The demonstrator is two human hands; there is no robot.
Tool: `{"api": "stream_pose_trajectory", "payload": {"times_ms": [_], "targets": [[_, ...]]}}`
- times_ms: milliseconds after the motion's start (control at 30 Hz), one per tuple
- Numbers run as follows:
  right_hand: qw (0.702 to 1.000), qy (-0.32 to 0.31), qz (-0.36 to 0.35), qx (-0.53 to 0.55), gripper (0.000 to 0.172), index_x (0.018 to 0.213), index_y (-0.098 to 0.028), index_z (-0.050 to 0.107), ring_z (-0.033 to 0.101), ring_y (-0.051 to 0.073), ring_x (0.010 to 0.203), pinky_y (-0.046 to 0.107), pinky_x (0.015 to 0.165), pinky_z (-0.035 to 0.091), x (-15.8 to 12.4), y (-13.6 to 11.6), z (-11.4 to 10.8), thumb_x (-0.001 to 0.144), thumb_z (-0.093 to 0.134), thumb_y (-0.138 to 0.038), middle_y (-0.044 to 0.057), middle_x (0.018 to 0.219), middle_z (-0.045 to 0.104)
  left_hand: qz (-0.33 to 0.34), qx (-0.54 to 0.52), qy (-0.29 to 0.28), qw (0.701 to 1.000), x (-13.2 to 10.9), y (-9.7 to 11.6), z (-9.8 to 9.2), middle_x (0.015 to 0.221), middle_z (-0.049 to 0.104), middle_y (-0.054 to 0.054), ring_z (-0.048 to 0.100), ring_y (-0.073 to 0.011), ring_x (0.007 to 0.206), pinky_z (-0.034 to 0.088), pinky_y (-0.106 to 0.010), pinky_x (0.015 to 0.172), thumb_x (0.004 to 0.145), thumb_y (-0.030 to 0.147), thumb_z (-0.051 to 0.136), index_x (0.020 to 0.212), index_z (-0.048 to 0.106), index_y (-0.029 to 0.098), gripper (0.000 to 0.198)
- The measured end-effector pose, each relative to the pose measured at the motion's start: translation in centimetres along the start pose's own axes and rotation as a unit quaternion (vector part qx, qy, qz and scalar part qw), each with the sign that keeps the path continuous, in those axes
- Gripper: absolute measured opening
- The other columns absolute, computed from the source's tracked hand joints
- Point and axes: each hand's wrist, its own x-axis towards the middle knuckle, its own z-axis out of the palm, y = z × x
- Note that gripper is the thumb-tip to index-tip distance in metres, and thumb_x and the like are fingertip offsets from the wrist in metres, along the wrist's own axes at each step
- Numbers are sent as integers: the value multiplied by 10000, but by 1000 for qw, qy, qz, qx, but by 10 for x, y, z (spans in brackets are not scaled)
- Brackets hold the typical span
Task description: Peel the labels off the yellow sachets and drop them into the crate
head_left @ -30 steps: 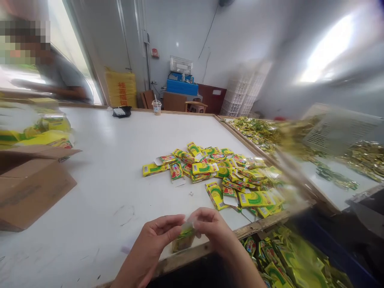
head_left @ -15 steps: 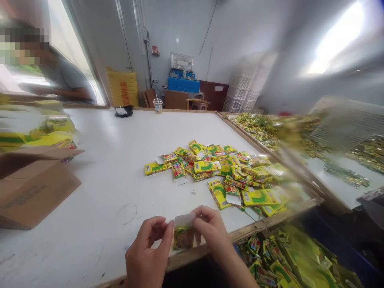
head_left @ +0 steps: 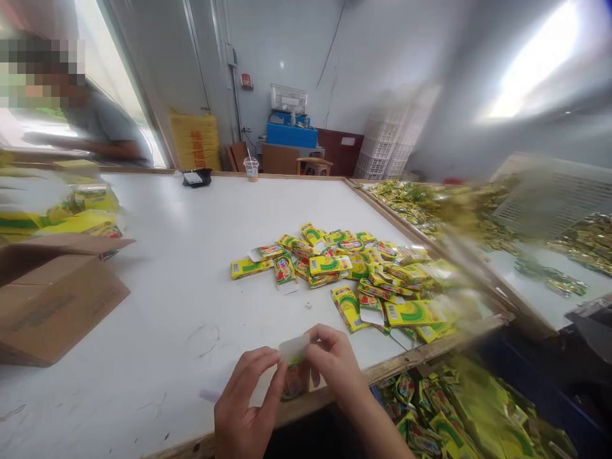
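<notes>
Between my two hands, over the near table edge, is a small yellow-green snack box [head_left: 296, 377] with its white end flap [head_left: 293, 347] standing up. My left hand [head_left: 248, 398] has thumb and fingertips closed on the left side of the flap. My right hand [head_left: 335, 363] pinches the box's right side, fingers partly behind it. Beyond my hands a heap of similar yellow boxes [head_left: 329, 264] lies on the white table [head_left: 182, 306], some with flaps open.
An open cardboard carton [head_left: 62, 306] stands at left. Below the table's wooden edge at right, shiny packets [head_left: 444, 414] fill a container. More packets [head_left: 406, 201] cover the right-hand table. A drink cup [head_left: 252, 169] stands at the back; a person [head_left: 105, 121] sits at far left.
My left hand has moved right and up, its thumb and fingers now reaching the flap. The white flap has tilted slightly; my right hand stays almost in place.
</notes>
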Motion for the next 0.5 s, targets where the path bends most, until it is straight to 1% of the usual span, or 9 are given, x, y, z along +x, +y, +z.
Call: {"api": "stream_pose_trajectory", "payload": {"times_ms": [100, 167, 233, 300, 333, 400, 433, 467, 500], "targets": [[999, -26, -8, -30, 103, 754, -155, 630, 402, 78, 387, 177, 362, 335, -1, 4, -2, 723, 536, -187, -69, 473, 497, -131, 50, 14, 990, 4, 8, 1, 832, 678, -20, 658, -231, 790, 503, -348, 753, 817, 337, 635, 899, 574, 262, 127], [997, -34, -29, -57, 104, 766, -156, 641, 417, 84, 423, 185, 402, 336, -4, 4, -4, 738, 544, -180, -65, 493, 497, -167, 103, 3, 981, 9, 13, 0, 773, 663, -3, 647, -225, 743, 484, -346, 724, 775, 309, 634, 899, 567, 265, 147], [993, -39, -65, -93, 122, 769, -159, 658, 448, 91, 495, 194, 464, 346, -8, 1, -7, 721, 548, -134, -49, 562, 532, -196, 97, -49, 974, 18, 17, -5, 678, 619, 26, 607, -197, 643, 461, -310, 635, 706, 258, 639, 854, 583, 265, 158], [988, -50, -91, -118, 171, 764, -162, 673, 454, 93, 557, 200, 515, 349, -12, -4, -10, 687, 543, -83, -38, 637, 558, -264, -9, -132, 955, 28, 18, -12, 599, 556, 49, 542, -156, 550, 423, -261, 537, 671, 239, 634, 776, 594, 249, 113], [987, -60, -94, -119, 178, 754, -162, 675, 445, 92, 569, 201, 525, 342, -14, -6, -12, 676, 544, -71, -40, 651, 556, -305, -84, -180, 931, 33, 17, -16, 575, 535, 51, 520, -140, 526, 413, -244, 513, 678, 237, 628, 740, 596, 233, 71], [988, -87, -82, -102, 148, 718, -162, 662, 404, 83, 549, 197, 509, 308, -15, -8, -15, 661, 563, -69, -57, 613, 513, -384, -218, -258, 859, 42, 13, -24, 554, 542, 41, 511, -121, 507, 427, -234, 514, 721, 236, 619, 720, 609, 201, 37], [989, -99, -69, -85, 116, 694, -162, 649, 381, 77, 530, 193, 492, 286, -15, -9, -16, 656, 579, -79, -68, 581, 482, -414, -262, -282, 825, 45, 11, -28, 556, 565, 28, 523, -120, 510, 443, -238, 528, 742, 235, 628, 737, 623, 187, 49], [990, -110, -53, -65, 84, 678, -163, 636, 368, 73, 508, 191, 474, 271, -15, -9, -17, 655, 594, -94, -77, 548, 460, -432, -291, -296, 801, 47, 9, -31, 568, 595, 12, 542, -122, 523, 461, -245, 545, 754, 237, 649, 770, 643, 175, 64], [991, -119, -33, -44, 55, 670, -164, 628, 364, 70, 480, 189, 456, 264, -14, -10, -17, 657, 608, -115, -83, 516, 450, -440, -308, -299, 789, 48, 7, -33, 589, 623, -4, 559, -125, 542, 475, -251, 563, 759, 245, 679, 809, 662, 165, 97]]}}
